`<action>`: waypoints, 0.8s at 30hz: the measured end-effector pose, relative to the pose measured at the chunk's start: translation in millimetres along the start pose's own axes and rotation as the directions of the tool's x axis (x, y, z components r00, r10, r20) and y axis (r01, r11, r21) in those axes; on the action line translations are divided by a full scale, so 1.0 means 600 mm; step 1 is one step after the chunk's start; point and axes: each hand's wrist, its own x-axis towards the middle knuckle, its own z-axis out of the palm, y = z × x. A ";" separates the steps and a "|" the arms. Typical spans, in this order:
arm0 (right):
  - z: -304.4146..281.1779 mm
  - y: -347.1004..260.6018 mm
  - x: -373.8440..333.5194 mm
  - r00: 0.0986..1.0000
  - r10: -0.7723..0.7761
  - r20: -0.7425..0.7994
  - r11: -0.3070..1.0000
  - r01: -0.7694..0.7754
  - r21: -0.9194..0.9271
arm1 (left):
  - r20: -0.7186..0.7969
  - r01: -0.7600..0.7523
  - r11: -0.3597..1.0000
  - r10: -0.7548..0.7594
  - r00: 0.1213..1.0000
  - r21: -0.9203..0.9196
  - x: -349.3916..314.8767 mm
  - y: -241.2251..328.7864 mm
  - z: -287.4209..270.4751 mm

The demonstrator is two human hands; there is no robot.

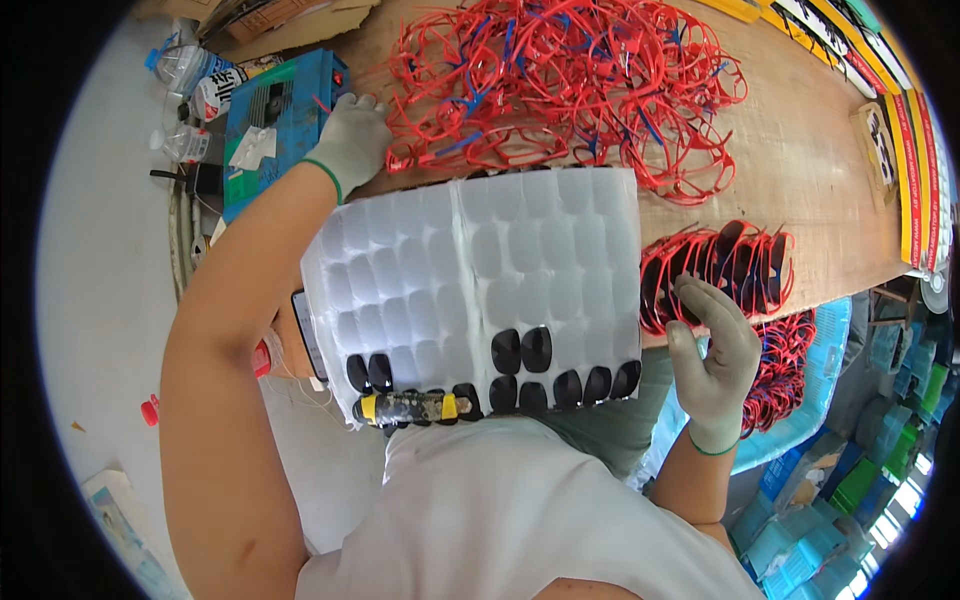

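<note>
A white plastic tray [540, 245] with rows of lens-shaped pockets lies in front of me, with dark lenses [521, 350] in several of its near pockets. On its near left edge rests a worn tool handle with yellow bands [410, 407]. My left hand [350, 145], in a pale glove, is beyond the tray's far left corner, between a blue-green box-shaped device [275, 130] and a heap of red frames [560, 80]. Its fingers are curled, and what they hold is hidden. My right hand [718, 365], gloved, has its fingers stretched beside a row of red glasses with dark lenses [715, 265], holding nothing visible.
Plastic bottles [185, 70] stand left of the device, below some cardboard [290, 30]. A phone [308, 335] lies by the tray's left edge. At right, a light blue basket [835, 345] holds more red frames. Yellow-edged boxes [912, 180] line the table's far right.
</note>
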 end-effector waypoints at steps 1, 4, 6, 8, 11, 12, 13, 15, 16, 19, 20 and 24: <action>0.000 -0.002 -0.004 1.000 0.025 -0.011 0.999 -0.025 0.021 | -0.001 -0.021 0.999 0.021 1.000 -0.046 0.003 -0.004 -0.010; -0.003 -0.007 -0.016 0.999 0.038 -0.006 0.999 -0.038 0.036 | -0.175 -0.054 0.959 0.004 0.985 -0.279 -0.013 -0.029 -0.041; 0.001 -0.015 -0.015 0.999 0.020 0.029 0.998 -0.021 0.061 | -0.468 -0.145 0.860 -0.119 0.876 -0.490 -0.036 -0.069 -0.058; 0.014 -0.024 -0.013 0.997 -0.038 0.066 0.994 0.031 0.104 | -0.496 -0.226 0.682 -0.228 0.838 -0.695 -0.080 -0.096 -0.079; 0.051 -0.059 -0.012 0.988 -0.088 0.129 0.993 0.077 0.091 | -0.390 -0.353 0.168 -0.331 0.859 -0.920 -0.164 -0.113 -0.121; 0.062 -0.073 -0.014 0.985 -0.078 0.155 0.994 0.066 0.085 | -0.334 -0.371 -0.051 -0.336 0.881 -0.927 -0.188 -0.112 -0.126; 0.073 -0.083 -0.018 0.980 -0.066 0.189 0.996 0.054 0.065 | -0.288 -0.391 -0.278 -0.346 0.893 -0.877 -0.213 -0.115 -0.121; 0.098 -0.096 -0.035 0.978 -0.054 0.202 0.997 0.065 -0.046 | -0.290 -0.429 -0.241 -0.453 0.843 -0.871 -0.257 -0.081 -0.122; 0.111 -0.102 -0.043 0.977 -0.053 0.209 0.993 0.074 -0.097 | -0.287 -0.444 -0.217 -0.508 0.812 -0.870 -0.286 -0.058 -0.126; 0.141 -0.117 -0.064 0.971 0.027 0.239 0.942 0.056 -0.331 | -0.113 -0.410 -0.418 -0.576 0.810 -0.810 -0.391 0.020 -0.115; 0.150 -0.119 -0.067 0.970 0.040 0.241 0.911 0.063 -0.407 | -0.084 -0.411 -0.452 -0.586 0.806 -0.792 -0.422 0.039 -0.109; 0.169 -0.123 -0.079 0.982 0.018 0.188 0.886 0.072 -0.458 | -0.043 -0.542 -0.540 -0.682 0.730 -0.644 -0.540 0.129 -0.071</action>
